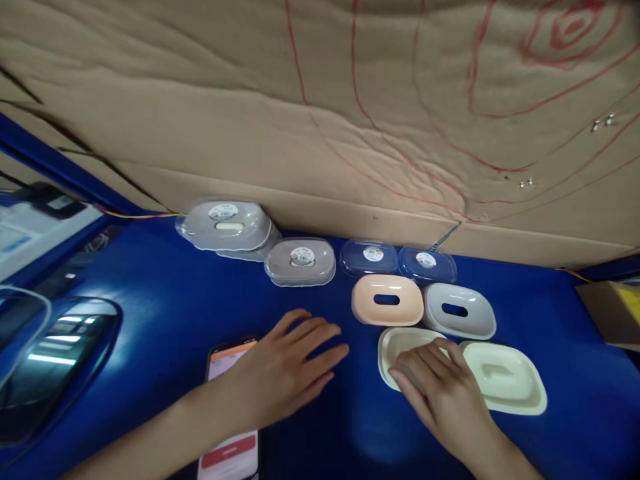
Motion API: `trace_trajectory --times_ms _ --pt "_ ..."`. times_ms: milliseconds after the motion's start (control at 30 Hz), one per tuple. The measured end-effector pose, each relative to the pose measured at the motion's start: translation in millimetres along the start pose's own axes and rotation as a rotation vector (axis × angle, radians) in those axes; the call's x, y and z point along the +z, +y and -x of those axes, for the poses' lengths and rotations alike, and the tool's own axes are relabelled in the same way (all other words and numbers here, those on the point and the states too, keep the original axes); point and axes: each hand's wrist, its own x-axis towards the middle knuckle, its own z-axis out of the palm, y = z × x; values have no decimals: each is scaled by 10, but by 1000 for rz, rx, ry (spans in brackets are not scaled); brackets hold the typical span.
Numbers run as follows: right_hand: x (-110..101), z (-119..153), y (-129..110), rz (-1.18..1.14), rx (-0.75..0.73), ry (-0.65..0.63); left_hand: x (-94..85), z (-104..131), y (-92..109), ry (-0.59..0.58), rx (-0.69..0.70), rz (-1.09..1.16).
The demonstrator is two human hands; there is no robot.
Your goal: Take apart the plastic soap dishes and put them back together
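My left hand [295, 370] is open over the blue tabletop, palm down and fingers spread, with nothing in it. Its forearm crosses a phone [230, 460] with a lit screen. My right hand [443, 390] is closed, its fingers curled over a cream oval plastic dish [387, 350] whose right part it hides. Against that dish lies a second cream dish [523, 380] with a raised bar in its middle. Just behind them sit a peach oval dish [367, 310] and a pale grey one [480, 320], each with a slot in the centre.
Two clear labelled lids [357, 260] [440, 270] lie behind the dishes. Further left stand a lidded grey box [323, 263] and a stack of clear-lidded boxes [195, 223]. A cardboard wall [225, 133] closes the back; a dark glossy object [70, 367] is at left.
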Motion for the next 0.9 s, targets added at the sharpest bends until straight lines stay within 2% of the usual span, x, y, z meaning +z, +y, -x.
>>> trace_trajectory --times_ms 133,200,367,433,600,700,900 --pt "-58 -50 -37 -167 -200 -185 -3 81 69 -54 46 104" --pt "-65 -46 17 -183 -268 -215 47 116 83 -84 68 116" --pt "39 12 268 6 -110 -15 204 185 153 -118 112 103" --pt "73 17 355 101 -54 26 224 200 173 -104 103 82" --pt "68 14 473 225 25 40 220 215 122 -56 69 54" --pt "71 15 500 239 12 17 246 223 50 -36 32 41" --pt "128 -21 499 245 -22 55 284 245 -5 -115 -30 51"
